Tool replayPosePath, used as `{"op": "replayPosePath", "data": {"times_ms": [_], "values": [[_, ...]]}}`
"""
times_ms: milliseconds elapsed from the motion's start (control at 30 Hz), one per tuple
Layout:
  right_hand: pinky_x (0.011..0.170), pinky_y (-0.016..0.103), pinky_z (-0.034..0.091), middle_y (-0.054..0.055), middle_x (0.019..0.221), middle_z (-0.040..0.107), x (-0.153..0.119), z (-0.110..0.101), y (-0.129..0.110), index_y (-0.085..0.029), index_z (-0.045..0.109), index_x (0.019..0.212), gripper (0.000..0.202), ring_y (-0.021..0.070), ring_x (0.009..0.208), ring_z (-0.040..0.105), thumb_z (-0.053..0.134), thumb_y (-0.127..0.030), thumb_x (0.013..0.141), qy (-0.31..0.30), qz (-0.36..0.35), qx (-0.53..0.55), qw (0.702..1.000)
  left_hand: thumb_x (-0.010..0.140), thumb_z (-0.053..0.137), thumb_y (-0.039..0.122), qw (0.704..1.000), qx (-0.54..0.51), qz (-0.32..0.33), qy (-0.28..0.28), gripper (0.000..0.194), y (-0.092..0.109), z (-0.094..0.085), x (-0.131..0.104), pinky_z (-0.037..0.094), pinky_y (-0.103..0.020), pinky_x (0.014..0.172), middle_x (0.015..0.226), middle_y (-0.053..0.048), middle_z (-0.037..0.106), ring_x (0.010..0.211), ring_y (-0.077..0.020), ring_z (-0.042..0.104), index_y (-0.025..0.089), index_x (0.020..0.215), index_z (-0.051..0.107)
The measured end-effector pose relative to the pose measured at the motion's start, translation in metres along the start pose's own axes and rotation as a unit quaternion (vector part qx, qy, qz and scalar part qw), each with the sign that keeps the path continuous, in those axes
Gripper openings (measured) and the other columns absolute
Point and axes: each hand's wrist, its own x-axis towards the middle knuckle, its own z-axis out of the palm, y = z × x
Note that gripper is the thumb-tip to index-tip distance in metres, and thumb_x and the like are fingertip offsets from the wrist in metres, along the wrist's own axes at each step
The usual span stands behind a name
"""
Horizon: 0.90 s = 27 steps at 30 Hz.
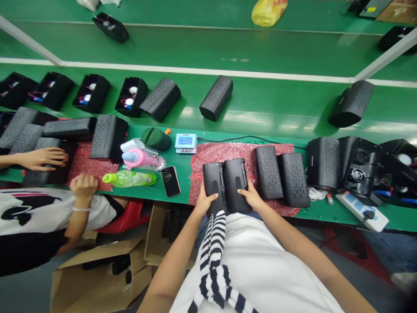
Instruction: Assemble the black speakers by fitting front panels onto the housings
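Note:
Two black speaker-like cases stand side by side at the table's front edge, close against my body. My left hand (206, 201) wraps round the outer side of the left case (213, 178), its thumb on the face. Round the outer side of the right case (236, 180) is my right hand (250, 194), thumb also on the face. Red bubble wrap (224, 150) lies under them. Just to the right, two more dark cases with a brick-like pattern (267, 171) (294, 179) rest on the wrap.
Left of the wrap are a phone (171, 181), a green bottle (130, 178), a pink bottle (143, 159) and a small meter (186, 143). A co-worker's hand (48, 158) rests on a case at left. A power strip (363, 211) lies at right. Cardboard box (97, 278) below.

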Motion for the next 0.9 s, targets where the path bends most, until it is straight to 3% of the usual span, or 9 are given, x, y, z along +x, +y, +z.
{"op": "replayPosePath", "data": {"times_ms": [333, 900], "values": [[0.105, 0.042, 0.037, 0.004, 0.128, 0.056, 0.0019, -0.0008, 0.0023, -0.026, 0.041, 0.132, 0.078, 0.0235, 0.114, 0.054, 0.067, -0.025, 0.059, -0.002, -0.019, 0.011, 1.000, 0.056, 0.073, 0.015, 1.000, -0.002, -0.008, 0.004, 0.090, 0.0035, 0.0032, 0.0011, 0.035, -0.042, 0.107, 0.135, -0.009, 0.051, 0.123, -0.0259, 0.048, 0.024, 0.138, 0.035], [0.105, 0.041, 0.037, 0.005, 0.128, 0.056, -0.0017, 0.0006, -0.0035, -0.024, 0.041, 0.132, 0.076, 0.0229, 0.113, 0.054, 0.066, -0.026, 0.060, -0.013, -0.031, 0.011, 0.999, 0.057, 0.073, 0.013, 1.000, -0.008, -0.005, 0.003, 0.093, 0.0026, 0.0037, 0.0007, 0.038, -0.041, 0.104, 0.134, -0.009, 0.053, 0.120, -0.0257, 0.052, 0.024, 0.140, 0.033]]}}
